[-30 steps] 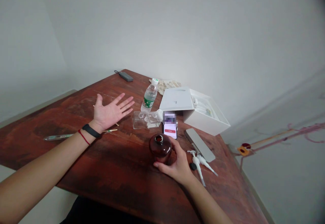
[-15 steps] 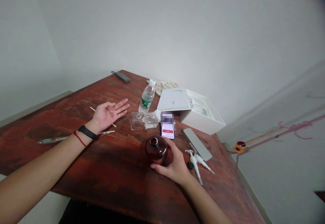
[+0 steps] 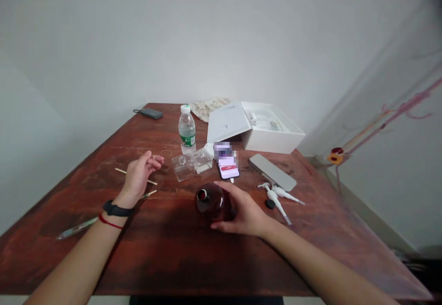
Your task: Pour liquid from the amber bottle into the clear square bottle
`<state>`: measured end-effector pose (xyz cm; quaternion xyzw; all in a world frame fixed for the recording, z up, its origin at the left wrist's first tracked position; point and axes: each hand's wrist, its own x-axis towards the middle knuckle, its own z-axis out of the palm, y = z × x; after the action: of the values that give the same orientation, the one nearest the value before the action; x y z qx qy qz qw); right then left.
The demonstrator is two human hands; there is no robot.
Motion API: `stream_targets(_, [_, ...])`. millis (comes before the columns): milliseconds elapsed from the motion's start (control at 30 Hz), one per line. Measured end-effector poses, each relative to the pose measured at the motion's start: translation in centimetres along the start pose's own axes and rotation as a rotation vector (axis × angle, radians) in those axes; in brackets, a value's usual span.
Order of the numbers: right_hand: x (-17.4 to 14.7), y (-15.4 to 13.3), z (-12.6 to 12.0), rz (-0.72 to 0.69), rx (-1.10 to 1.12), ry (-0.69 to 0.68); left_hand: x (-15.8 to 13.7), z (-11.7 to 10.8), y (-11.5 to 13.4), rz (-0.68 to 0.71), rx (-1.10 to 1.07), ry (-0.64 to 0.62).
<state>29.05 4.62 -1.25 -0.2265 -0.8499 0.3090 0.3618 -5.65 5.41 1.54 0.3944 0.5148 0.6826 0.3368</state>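
My right hand is wrapped round the body of a dark brown glass bottle. The bottle has no cap on, and its mouth leans a little toward the left. My left hand, with a black band at the wrist, rests over the left of the table with fingers loosely bent and nothing in them. Beneath it runs a pair of thin wooden sticks, partly covered by the hand. To the right of my right hand lie two white pump heads and a small black cap.
Beyond the hands stand a water bottle, clear plastic pieces, a lit phone and an open white box. A grey case lies at right, a dark power bank far left, a wrapped stick near left.
The view has levelled and shifted. My left hand's fingers have gone from spread to loosely curled. The brown bottle, still in my right hand, now tilts more to the left.
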Motion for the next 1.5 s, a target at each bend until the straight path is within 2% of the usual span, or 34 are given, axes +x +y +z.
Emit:
stream_targets(100, [0.2, -0.1, -0.1, -0.032, 0.029, -0.017, -0.4, 0.4, 0.0, 0.077, 0.100, -0.013])
stream_targets(267, [0.6, -0.4, -0.5, -0.058, -0.019, -0.056, -1.6, 1.0, 0.1, 0.310, 0.263, 0.002])
stream_targets(367, [0.7, -0.5, -0.6, -0.080, -0.037, -0.049, -2.2, 1.4, -0.2, 0.396, 0.373, -0.054])
stream_targets(467, [0.8, -0.4, -0.6, -0.084, -0.047, -0.043, -2.4, 1.6, -1.1, 0.423, 0.477, -0.131])
stream_targets(600, [0.8, -0.4, -0.6, -0.069, -0.052, -0.049, -2.2, 1.5, -2.9, 0.375, 0.578, -0.294])
stream_targets(800, [0.8, -0.3, -0.7, -0.062, -0.030, -0.060, -1.7, 1.2, -4.5, 0.299, 0.583, -0.332])
stream_targets(1267, [0.8, -0.1, -0.7, -0.025, -0.012, -0.064, -1.3, 1.3, -4.2, 0.172, 0.591, -0.249])
stream_targets(1500, [0.8, 0.0, -0.7, -0.003, 0.020, -0.055, -1.3, 1.1, -3.3, 0.100, 0.506, -0.237])
